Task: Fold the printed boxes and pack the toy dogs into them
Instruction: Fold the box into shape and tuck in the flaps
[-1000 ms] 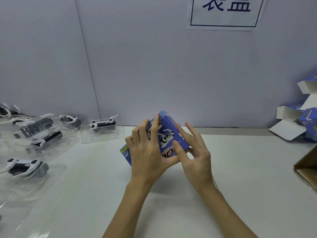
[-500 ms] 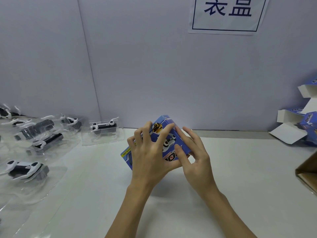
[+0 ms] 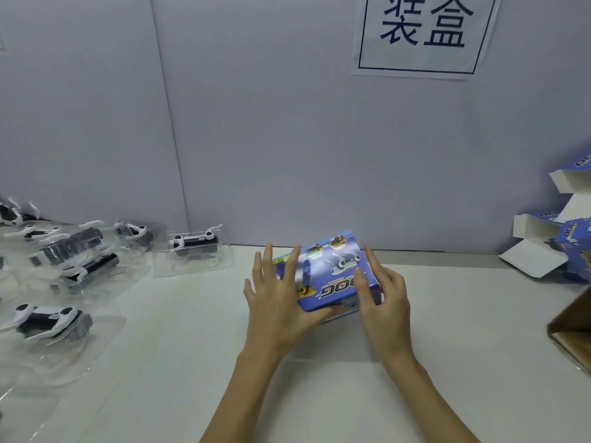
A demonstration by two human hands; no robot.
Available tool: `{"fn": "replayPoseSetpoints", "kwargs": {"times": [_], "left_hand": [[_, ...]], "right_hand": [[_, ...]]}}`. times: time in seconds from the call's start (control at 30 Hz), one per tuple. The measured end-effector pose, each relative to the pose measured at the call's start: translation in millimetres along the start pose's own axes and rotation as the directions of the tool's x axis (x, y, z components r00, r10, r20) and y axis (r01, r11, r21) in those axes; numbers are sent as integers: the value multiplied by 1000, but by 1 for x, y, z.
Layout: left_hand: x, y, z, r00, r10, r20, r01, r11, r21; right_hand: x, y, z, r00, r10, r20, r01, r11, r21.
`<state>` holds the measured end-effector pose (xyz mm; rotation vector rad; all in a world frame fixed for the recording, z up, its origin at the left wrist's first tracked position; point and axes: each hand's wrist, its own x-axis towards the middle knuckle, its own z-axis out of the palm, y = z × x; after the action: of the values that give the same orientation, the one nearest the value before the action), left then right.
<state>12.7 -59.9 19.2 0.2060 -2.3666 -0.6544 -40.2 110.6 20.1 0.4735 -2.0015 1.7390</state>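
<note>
Here both hands (image 3: 278, 302) (image 3: 385, 302) hold the printed box (image 3: 332, 276) with straight fingers (image 3: 371, 260).

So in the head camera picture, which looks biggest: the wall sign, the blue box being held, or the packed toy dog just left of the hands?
As they look in that view:
1. Wall sign, though partly cut off at the top.
2. Blue box.
3. Packed toy dog in its clear tray.
The box is nearer the camera than the dog, so that gap is unsure.

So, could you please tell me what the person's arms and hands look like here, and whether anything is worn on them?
Both arms are bare as far as the view shows: no sleeves, gloves, watch or rings are visible. The left hand and right hand are slim with long fingers and short, unpainted-looking nails; the left hand's fingers are slightly motion-blurred.
</note>
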Motion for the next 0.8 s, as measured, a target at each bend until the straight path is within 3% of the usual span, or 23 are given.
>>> {"fn": "replayPoseSetpoints", "kwargs": {"times": [0.07, 0.17, 0.27, 0.37, 0.47, 0.57, 0.8], "left_hand": [[1, -4, 1, 991, -129, 30, 133, 971, -197], [5, -9, -4, 949, -315, 3, 289, 866, -407], [9, -18, -8, 878, -477, 35, 397, 687, -609], [11, -21, -10, 814, -575, 79, 443, 527, -725], [10, -20, -7, 829, -538, 150, 410, 403, -818], [9, -17, -8, 877, -437, 201, 384, 385, -839], [6, -16, 4, 918, -285, 277, 377, 403, -834]], "right_hand": [[3, 2, -2, 1000, 2, 25, 0, 998, -70], [4, 3, -4, 983, -45, 176, 65, 992, -110], [2, 7, -2, 932, -166, 322, 249, 939, -237], [6, 11, 0, 870, -336, 360, 455, 828, -327], [10, 18, 0, 862, -406, 303, 478, 850, -222], [12, 25, -3, 884, -421, 203, 462, 852, -247], [9, 19, -8, 976, -192, 101, 202, 974, -105]]}}
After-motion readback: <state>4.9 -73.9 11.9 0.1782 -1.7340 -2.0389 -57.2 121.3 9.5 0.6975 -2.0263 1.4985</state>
